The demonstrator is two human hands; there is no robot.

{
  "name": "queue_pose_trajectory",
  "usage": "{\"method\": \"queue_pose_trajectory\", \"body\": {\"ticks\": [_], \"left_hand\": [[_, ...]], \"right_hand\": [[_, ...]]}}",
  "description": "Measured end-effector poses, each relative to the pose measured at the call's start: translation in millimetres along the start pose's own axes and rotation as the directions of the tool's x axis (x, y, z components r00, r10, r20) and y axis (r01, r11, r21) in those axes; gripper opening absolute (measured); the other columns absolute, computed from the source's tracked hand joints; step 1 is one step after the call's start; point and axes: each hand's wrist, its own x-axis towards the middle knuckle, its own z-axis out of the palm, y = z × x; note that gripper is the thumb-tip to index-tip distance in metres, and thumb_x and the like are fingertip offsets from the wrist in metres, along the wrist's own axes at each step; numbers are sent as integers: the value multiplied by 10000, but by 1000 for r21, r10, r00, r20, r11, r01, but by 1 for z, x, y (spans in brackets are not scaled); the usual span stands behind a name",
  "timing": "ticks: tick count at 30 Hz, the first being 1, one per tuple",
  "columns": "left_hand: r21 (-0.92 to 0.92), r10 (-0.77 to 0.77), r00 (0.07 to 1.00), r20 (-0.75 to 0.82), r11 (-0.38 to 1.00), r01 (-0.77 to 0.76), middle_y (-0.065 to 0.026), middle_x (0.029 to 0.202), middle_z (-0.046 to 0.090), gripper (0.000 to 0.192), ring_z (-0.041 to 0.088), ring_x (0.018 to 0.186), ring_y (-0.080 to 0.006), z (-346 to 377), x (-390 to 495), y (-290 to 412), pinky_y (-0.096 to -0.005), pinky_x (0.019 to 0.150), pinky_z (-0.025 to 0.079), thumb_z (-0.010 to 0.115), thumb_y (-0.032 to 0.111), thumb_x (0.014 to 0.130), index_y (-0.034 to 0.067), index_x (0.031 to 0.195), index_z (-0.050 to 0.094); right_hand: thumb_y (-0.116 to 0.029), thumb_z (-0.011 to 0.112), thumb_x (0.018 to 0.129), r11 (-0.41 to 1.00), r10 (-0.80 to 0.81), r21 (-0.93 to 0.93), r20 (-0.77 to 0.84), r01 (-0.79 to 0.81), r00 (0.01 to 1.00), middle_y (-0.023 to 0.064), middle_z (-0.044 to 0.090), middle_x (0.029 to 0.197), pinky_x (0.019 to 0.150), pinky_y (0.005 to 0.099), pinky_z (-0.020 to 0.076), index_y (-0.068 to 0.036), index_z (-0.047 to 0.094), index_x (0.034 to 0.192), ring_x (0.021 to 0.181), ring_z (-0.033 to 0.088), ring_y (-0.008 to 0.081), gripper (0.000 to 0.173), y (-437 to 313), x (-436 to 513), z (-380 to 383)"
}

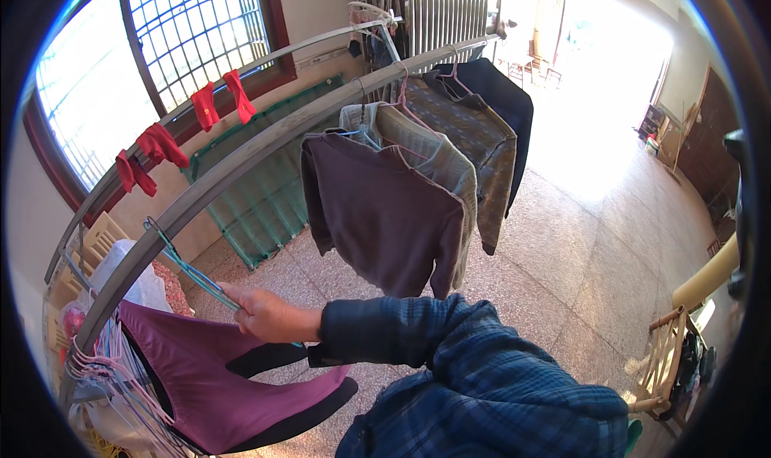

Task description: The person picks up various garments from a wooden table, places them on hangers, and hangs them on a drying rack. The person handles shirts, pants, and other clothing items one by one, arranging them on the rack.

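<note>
My right hand [265, 314] is closed around a thin blue-green clothes hanger [205, 282], reaching across from the lower right. It may be more than one hanger; the strands overlap. Its dark hook lies against the metal rail [241, 156]; whether it is hooked over cannot be told. No garment shows on it. Below the hand hang purple trousers [193, 367] with black at the leg ends. Bunched hangers [114, 367] crowd the rail at lower left. Further along hang a brown sweater [379, 205], a cream knit [464, 175], a patterned top [494, 150] and a dark garment [521, 108]. My left hand is out of view.
Red socks [162, 144] drape over a second rail by the barred window [199, 30]. A green mesh panel [259, 187] leans on the wall. A bamboo chair [659, 361] stands at right on the speckled floor [560, 259]. A bright doorway [614, 66] lies beyond.
</note>
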Motion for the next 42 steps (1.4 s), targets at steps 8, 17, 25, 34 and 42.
{"method": "queue_pose_trajectory", "body": {"ticks": [8,17,25,34,42], "left_hand": [[-592,-4,793,609,663,458,-191,1053,607,374,590,954,-259,30,-12,31,-358,867,482,455,219,953,-105,1128,522],[-505,317,395,862,606,615,-149,1088,622,321,595,996,-197,155,-53,163,-313,901,476,513,14,907,-64,1218,527],[-594,758,86,647,430,680,-95,939,644,193,609,849,-161,164,-165,458,-289,783,505,520,2,902,-33,1082,582],[-580,898,-372,234,436,688,-106,959,662,249,638,874,-166,121,-303,712,-279,796,504,572,0,889,-40,1135,580],[-673,849,-528,-32,373,639,-58,951,665,268,602,835,-107,108,-443,880,-237,754,479,610,38,867,1,1132,614]], "right_hand": [[-17,556,799,855,-445,-405,-253,324,859,195,618,866,721,408,483,6,463,1289,828,609,338,499,5,-61,-48],[-43,591,838,919,-116,-383,-494,-96,862,171,653,901,718,384,510,5,626,1041,847,639,337,211,21,-335,-204],[-108,540,854,810,114,-48,-965,-584,236,172,678,964,809,379,505,-35,640,1071,912,650,313,249,-10,-713,-243],[-141,541,854,875,257,431,-800,-220,-543,93,684,851,727,291,515,-9,637,1086,772,652,148,283,-78,-945,-196],[-174,560,866,638,147,517,-809,-571,-568,106,687,839,692,291,516,2,631,1107,734,651,144,307,-119,-1085,-210]]}}
